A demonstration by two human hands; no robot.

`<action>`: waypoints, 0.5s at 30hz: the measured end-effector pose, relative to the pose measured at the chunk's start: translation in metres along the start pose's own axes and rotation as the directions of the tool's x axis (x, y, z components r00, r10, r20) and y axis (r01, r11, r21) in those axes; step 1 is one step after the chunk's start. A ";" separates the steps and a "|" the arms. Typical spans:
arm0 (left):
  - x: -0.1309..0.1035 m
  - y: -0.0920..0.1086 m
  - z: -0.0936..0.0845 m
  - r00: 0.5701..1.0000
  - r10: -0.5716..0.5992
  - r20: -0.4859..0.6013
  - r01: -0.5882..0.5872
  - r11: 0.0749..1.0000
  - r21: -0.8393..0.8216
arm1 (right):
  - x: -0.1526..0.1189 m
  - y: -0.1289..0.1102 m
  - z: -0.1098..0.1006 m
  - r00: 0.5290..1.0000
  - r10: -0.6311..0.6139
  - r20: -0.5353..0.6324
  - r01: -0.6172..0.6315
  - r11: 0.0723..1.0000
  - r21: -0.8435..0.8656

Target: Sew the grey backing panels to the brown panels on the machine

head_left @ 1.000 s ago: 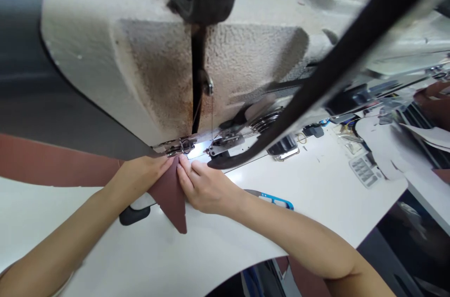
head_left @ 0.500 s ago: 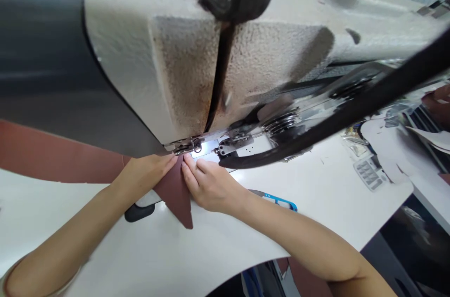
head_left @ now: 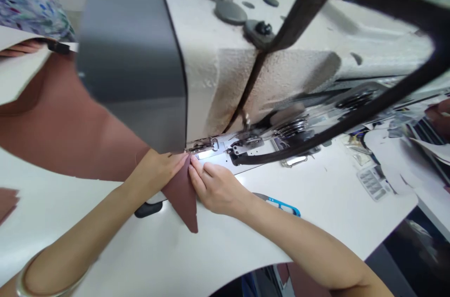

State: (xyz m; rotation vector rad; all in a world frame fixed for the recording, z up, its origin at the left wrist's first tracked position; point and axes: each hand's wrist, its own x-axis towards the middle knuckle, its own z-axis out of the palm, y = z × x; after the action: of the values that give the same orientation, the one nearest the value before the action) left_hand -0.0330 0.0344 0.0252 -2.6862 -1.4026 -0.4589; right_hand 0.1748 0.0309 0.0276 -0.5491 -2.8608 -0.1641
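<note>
A large reddish-brown piece of material (head_left: 94,133) spreads from the left to the needle area of a sewing machine (head_left: 207,67). My left hand (head_left: 156,170) lies on it with fingers together, their tips at the presser foot (head_left: 202,144). Just right of it, my right hand (head_left: 214,184) has its fingers pressed together on the material's edge. Between the hands a pointed flap of the material hangs toward me. The machine's head hides part of the material.
A dark bent bar (head_left: 337,135) crosses in front of the machine. Blue-handled scissors or a similar tool (head_left: 281,205) lies behind my right forearm on the white table (head_left: 147,250). Papers (head_left: 390,152) are at right; a person's patterned clothing (head_left: 31,2) shows upper left.
The view has shifted, so the machine and hands appear further right and more of the material shows at left. Both hands keep their places on the material near the presser foot.
</note>
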 end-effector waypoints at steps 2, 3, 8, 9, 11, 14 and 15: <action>0.003 0.000 -0.002 0.999 0.025 -0.022 -0.024 1.000 0.011 | 0.000 -0.001 0.001 1.000 0.017 -0.011 -0.017 1.000 0.005; 0.003 0.000 -0.002 0.999 0.013 -0.042 -0.013 1.000 0.006 | 0.000 -0.001 0.001 0.999 0.024 -0.022 -0.024 1.000 0.010; 0.004 0.002 -0.002 0.989 -0.116 -0.091 0.113 0.993 -0.034 | -0.001 -0.003 0.005 0.997 0.045 -0.067 -0.045 0.999 0.003; 0.004 0.002 -0.001 0.986 -0.136 -0.093 0.133 0.990 -0.037 | -0.001 -0.003 0.006 0.997 0.045 -0.067 -0.045 0.999 -0.002; 0.003 0.002 0.000 0.981 -0.166 -0.106 0.161 0.986 -0.048 | -0.001 -0.005 0.005 0.998 0.023 -0.059 -0.024 1.000 -0.016; -0.008 0.007 0.000 0.974 -0.172 -0.146 0.166 0.985 -0.055 | -0.003 -0.014 0.000 0.998 -0.052 -0.043 0.050 0.997 -0.054; -0.015 0.010 -0.001 0.971 -0.175 -0.163 0.169 0.984 -0.052 | -0.004 -0.018 -0.003 0.996 -0.076 -0.041 0.074 0.995 -0.062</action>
State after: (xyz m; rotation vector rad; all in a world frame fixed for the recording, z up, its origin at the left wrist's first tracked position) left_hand -0.0330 0.0167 0.0221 -2.4949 -1.5979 -0.7141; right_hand 0.1725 0.0119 0.0284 -0.4438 -2.8442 -0.2724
